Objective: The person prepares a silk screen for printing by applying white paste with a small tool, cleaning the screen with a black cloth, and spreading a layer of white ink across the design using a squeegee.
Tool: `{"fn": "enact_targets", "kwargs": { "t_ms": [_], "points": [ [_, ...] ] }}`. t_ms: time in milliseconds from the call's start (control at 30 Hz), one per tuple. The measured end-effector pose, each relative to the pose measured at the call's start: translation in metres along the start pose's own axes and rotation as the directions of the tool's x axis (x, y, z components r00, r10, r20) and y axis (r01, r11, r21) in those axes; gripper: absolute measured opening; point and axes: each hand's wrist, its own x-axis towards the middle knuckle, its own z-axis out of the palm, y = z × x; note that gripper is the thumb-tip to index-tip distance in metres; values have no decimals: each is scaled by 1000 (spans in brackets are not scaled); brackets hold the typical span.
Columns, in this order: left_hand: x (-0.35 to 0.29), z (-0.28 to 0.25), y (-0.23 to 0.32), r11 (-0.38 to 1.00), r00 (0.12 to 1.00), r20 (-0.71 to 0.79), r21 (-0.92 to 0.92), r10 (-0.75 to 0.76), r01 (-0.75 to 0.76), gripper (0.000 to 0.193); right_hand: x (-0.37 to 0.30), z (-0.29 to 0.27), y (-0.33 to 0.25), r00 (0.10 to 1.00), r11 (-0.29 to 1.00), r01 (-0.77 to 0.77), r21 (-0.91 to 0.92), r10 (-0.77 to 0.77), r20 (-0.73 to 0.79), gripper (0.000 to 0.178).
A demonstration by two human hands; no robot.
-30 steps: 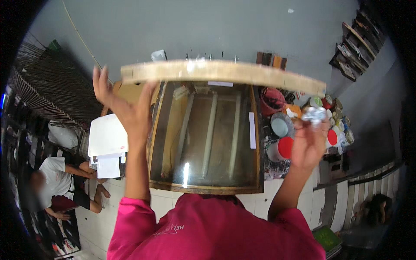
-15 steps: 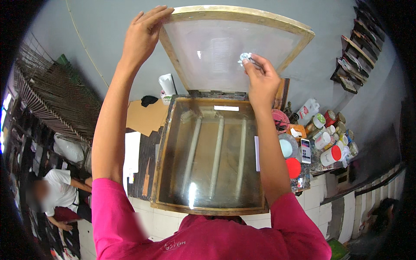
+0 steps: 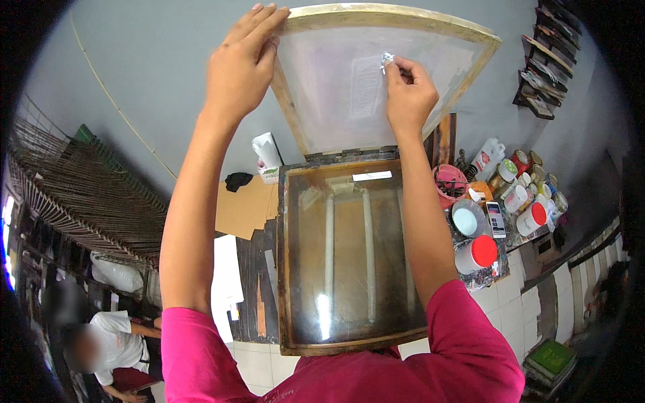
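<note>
A wooden-framed printing screen (image 3: 396, 15) stands raised at the far edge of a glass-topped box. My left hand (image 3: 243, 70) is at its upper left corner, fingers closed over the wooden edge. Between the fingertips of my right hand (image 3: 413, 101) is a small crumpled white-and-blue wad (image 3: 387, 60), held against or just in front of the pale mesh (image 3: 309, 87). Whether it is cloth or paper I cannot tell. A faint rectangular mark (image 3: 365, 87) shows on the mesh left of my right hand. Below, the glass-topped box (image 3: 349, 269) has pale tubes inside it.
At right stand a pink bucket (image 3: 449, 190), a bowl of pale liquid (image 3: 466, 221), a red-lidded tub (image 3: 482, 252), a phone (image 3: 496, 220) and several paint containers (image 3: 516, 199). Brown cardboard (image 3: 235, 211) and white paper (image 3: 226, 269) lie left. A person (image 3: 121, 342) sits at lower left.
My right hand has moved up with the wad. My left hand still grips the frame corner, its fingers shifted slightly. The whole view has swung a little, moving the scene rightward.
</note>
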Motion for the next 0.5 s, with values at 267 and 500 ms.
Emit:
{"fn": "enact_targets", "kwargs": {
  "t_ms": [267, 500],
  "points": [
    [-5, 9, -10, 1000, 997, -73, 22, 5, -4, 40, -4, 5, 4, 1000, 999, -2, -39, 1, -16, 13],
    [-6, 16, -13, 1000, 996, -83, -24, 8, -10, 39, -9, 8, 3, 997, 996, 73, -48, -72, 32, 12]
  ]
}}
